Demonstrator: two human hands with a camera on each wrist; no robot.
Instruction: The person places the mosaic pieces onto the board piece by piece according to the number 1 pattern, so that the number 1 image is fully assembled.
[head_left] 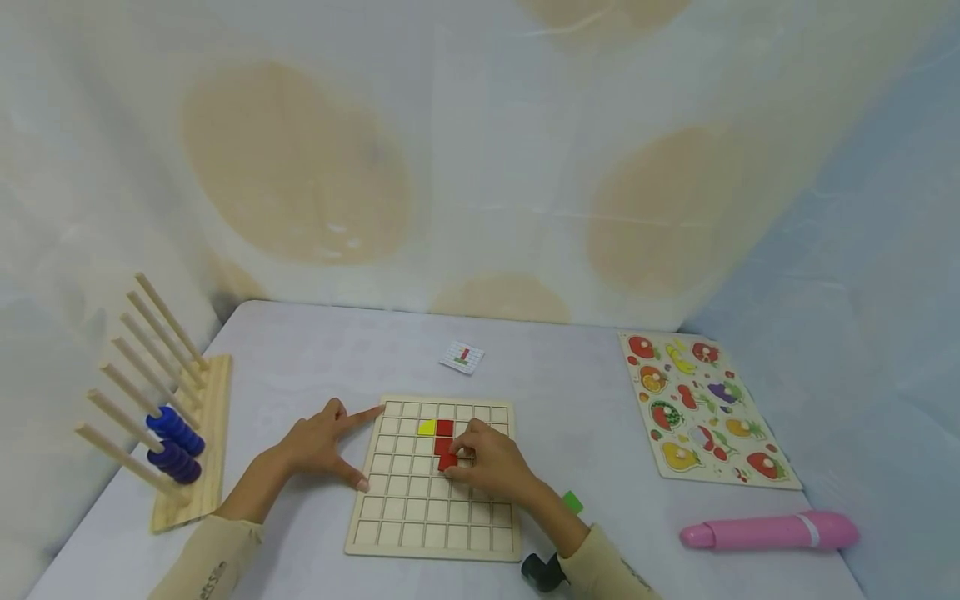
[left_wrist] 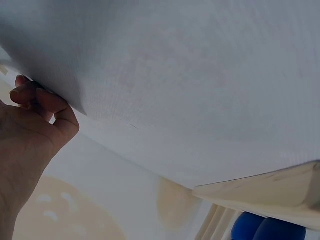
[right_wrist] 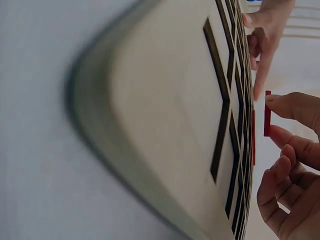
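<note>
A wooden grid board (head_left: 405,531) lies flat on the table. My left hand (head_left: 318,444) is at its left edge, thumb and index finger stretched out and touching the board's border, the other fingers bent. My right hand (head_left: 495,467) is over the middle of the board and pinches a small red square tile (right_wrist: 267,113) between thumb and index finger. In the right wrist view that tile stands a little off the board's surface. Near the top of the grid lie a yellow piece (head_left: 427,427) and, beside it, a red tile (head_left: 445,428), with more red below it.
Behind the board lies a small pattern card (head_left: 462,357). A peg stand (head_left: 217,442) with blue rings is at left. On the right are a fruit puzzle board (head_left: 705,408) and a pink pen-like object (head_left: 772,532). A green piece (head_left: 573,502) and a black object (head_left: 542,573) lie near the right forearm.
</note>
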